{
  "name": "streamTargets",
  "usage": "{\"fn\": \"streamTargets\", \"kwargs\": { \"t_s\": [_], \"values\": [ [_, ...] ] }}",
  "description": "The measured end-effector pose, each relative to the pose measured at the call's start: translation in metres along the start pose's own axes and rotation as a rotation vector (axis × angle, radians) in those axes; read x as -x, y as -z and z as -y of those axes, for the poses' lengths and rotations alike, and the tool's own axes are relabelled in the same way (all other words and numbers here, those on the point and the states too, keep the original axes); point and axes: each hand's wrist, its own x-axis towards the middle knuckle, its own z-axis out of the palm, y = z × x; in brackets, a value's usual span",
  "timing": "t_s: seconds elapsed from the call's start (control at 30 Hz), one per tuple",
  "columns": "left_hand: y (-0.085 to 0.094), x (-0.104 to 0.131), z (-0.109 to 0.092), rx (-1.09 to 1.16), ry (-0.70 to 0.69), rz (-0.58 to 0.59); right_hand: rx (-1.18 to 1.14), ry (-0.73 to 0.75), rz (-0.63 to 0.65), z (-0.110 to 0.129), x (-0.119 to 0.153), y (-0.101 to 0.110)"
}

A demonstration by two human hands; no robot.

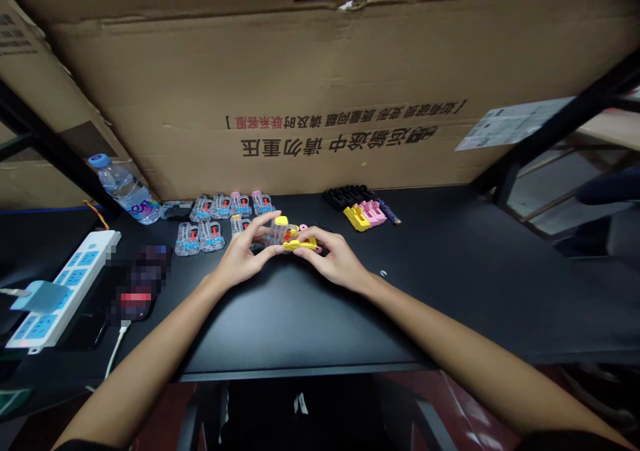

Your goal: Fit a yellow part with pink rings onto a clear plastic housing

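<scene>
My left hand pinches a small transparent plastic case with a yellow top between thumb and fingers, just above the black table. My right hand is closed on a yellow plastic part that meets the case's lower right side; whether the two are joined I cannot tell. Some red shows inside the case. Behind my left hand stand similar transparent cases with blue and red inside, in two rows. Small pink and black pieces, partly hidden by my fingers, lie behind my right hand.
Black parts, yellow parts and pink parts lie by the cardboard wall. A small white piece is right of my hand. At left are a water bottle, a power strip and a phone on a cable.
</scene>
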Motion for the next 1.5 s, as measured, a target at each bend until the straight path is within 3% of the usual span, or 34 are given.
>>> {"fn": "streamTargets", "kwargs": {
  "t_s": [0.37,0.7,0.9,1.17,1.5],
  "values": [
    [0.003,0.0,-0.004,-0.141,-0.064,0.048,0.074,0.048,0.141,-0.001,-0.007,0.018],
    [0.001,0.001,0.0,-0.139,-0.071,0.021,0.084,0.165,0.159,-0.005,-0.006,0.017],
    [0.002,0.002,0.002,-0.128,-0.088,0.019,0.025,0.191,0.142,-0.012,-0.007,0.019],
    [0.002,0.002,0.003,-0.224,-0.188,-0.022,0.039,0.164,0.072,-0.003,-0.004,0.01],
    [-0.005,0.005,0.006,-0.231,-0.207,-0.087,0.1,0.193,0.02,-0.002,-0.001,0.005]
  ]
}}
